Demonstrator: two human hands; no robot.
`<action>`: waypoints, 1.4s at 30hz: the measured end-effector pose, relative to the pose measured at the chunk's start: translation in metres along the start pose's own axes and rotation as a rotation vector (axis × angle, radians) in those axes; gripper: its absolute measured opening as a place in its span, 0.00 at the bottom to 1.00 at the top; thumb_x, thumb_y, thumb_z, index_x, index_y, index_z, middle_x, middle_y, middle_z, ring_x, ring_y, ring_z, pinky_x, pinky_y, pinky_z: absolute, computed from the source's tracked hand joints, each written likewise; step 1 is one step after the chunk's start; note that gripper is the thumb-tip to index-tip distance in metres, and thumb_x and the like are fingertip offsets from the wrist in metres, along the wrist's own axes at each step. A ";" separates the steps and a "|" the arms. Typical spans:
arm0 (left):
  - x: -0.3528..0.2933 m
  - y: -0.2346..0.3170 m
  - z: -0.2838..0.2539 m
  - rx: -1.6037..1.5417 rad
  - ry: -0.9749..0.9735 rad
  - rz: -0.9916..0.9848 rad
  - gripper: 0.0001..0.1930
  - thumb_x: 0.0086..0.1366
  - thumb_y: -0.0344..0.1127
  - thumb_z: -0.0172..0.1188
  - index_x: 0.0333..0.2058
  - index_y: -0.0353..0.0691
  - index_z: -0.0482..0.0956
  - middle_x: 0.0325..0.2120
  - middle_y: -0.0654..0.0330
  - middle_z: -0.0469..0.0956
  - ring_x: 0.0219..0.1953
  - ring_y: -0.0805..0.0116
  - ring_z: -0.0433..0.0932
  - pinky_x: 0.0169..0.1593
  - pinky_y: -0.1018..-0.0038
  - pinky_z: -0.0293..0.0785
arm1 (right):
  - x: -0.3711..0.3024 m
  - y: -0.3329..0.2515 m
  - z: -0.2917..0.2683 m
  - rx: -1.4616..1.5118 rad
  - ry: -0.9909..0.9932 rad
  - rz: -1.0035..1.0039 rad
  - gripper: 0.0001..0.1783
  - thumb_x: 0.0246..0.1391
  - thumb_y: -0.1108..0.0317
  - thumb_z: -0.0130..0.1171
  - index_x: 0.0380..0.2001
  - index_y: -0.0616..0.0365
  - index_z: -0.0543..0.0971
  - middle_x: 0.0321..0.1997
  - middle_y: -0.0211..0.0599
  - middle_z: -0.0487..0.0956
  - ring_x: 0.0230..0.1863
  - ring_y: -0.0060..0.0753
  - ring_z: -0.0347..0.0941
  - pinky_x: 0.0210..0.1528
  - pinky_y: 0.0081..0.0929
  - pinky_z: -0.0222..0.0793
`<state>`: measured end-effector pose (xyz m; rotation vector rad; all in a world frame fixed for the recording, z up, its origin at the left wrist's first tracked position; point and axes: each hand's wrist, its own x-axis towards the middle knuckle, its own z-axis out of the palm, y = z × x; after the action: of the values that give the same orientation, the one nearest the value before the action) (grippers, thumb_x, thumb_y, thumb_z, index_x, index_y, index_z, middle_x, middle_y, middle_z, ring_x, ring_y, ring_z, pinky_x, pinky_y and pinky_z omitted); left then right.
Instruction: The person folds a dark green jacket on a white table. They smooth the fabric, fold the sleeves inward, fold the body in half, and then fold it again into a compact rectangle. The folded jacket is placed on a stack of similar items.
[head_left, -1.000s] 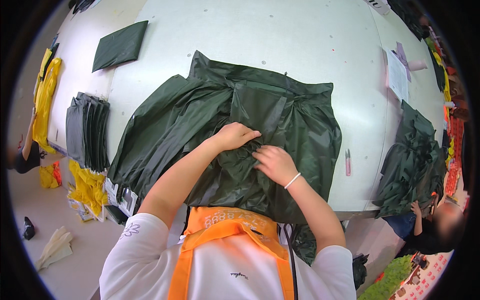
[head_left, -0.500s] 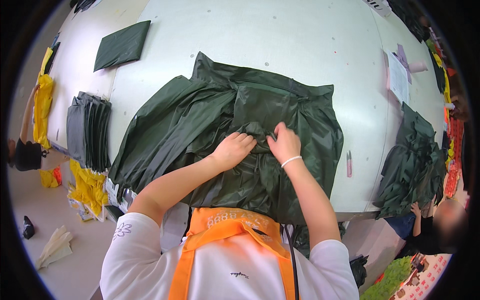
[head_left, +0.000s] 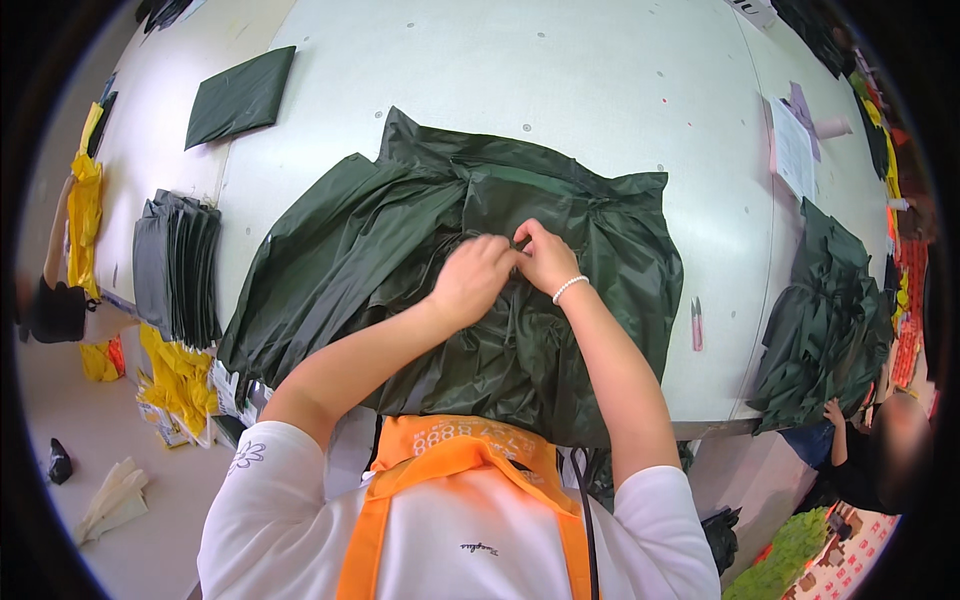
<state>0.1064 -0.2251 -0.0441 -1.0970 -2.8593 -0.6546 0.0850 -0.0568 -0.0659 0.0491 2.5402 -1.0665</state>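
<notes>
A dark green garment of thin shiny fabric [head_left: 420, 220], creased and gathered, is spread on the table in front of me, its near edge hanging by my apron. My left hand [head_left: 472, 278], slightly blurred, is closed at the middle of the garment with its fingers bent down onto the fabric. Right beside it, my right hand [head_left: 547, 262] pinches a fold of the same fabric between thumb and fingers. The two hands almost meet at the fingertips. What lies under the left fingers is hidden.
On the white table [head_left: 600, 90] lie a folded dark green bundle [head_left: 240, 97], a stack of folded dark pieces [head_left: 177, 270], small thread snips [head_left: 697, 325] and paper sheets [head_left: 792, 150]. A dark green heap [head_left: 825, 320] hangs over the right edge, near another person's hand [head_left: 833, 411].
Both hands have shifted slightly up the garment and drawn closer together. The fabric bunched between them has moved with them; the rest of the garment lies nearly as before.
</notes>
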 end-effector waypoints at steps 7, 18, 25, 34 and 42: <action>-0.009 -0.010 0.026 -0.012 0.126 -0.034 0.25 0.48 0.34 0.64 0.46 0.38 0.70 0.37 0.56 0.72 0.42 0.58 0.72 0.47 0.68 0.69 | 0.027 0.005 -0.014 0.173 0.425 -0.165 0.12 0.37 0.69 0.66 0.26 0.57 0.74 0.30 0.38 0.71 0.28 0.36 0.70 0.34 0.31 0.68; -0.012 -0.011 0.035 0.021 0.120 -0.032 0.16 0.51 0.31 0.57 0.41 0.38 0.72 0.35 0.58 0.74 0.41 0.61 0.73 0.46 0.70 0.70 | 0.085 -0.002 -0.032 -0.381 0.332 -0.276 0.14 0.48 0.66 0.60 0.41 0.46 0.79 0.38 0.27 0.78 0.50 0.38 0.68 0.51 0.39 0.59; -0.002 -0.019 0.029 -0.001 -0.062 -0.059 0.14 0.52 0.33 0.57 0.40 0.40 0.75 0.34 0.59 0.74 0.40 0.61 0.74 0.43 0.68 0.71 | 0.049 -0.012 -0.038 -0.244 0.486 -0.531 0.10 0.49 0.66 0.59 0.35 0.55 0.76 0.36 0.34 0.77 0.43 0.41 0.70 0.47 0.38 0.62; 0.055 -0.084 0.013 -0.986 -0.385 -0.437 0.17 0.50 0.31 0.66 0.40 0.36 0.75 0.23 0.58 0.78 0.28 0.65 0.77 0.33 0.71 0.72 | 0.002 0.014 -0.005 -0.305 0.220 -0.508 0.12 0.43 0.65 0.63 0.34 0.56 0.79 0.32 0.36 0.77 0.40 0.42 0.72 0.45 0.35 0.67; 0.030 -0.045 0.013 -0.038 -0.009 -0.013 0.20 0.46 0.35 0.66 0.41 0.43 0.76 0.39 0.59 0.74 0.44 0.59 0.72 0.46 0.69 0.72 | 0.036 0.000 -0.028 -0.009 0.044 0.037 0.17 0.39 0.66 0.68 0.33 0.60 0.74 0.33 0.44 0.78 0.36 0.51 0.74 0.40 0.41 0.70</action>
<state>0.0569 -0.2308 -0.0685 -1.0891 -2.8759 -0.7098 0.0422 -0.0411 -0.0613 0.1188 2.5731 -1.0505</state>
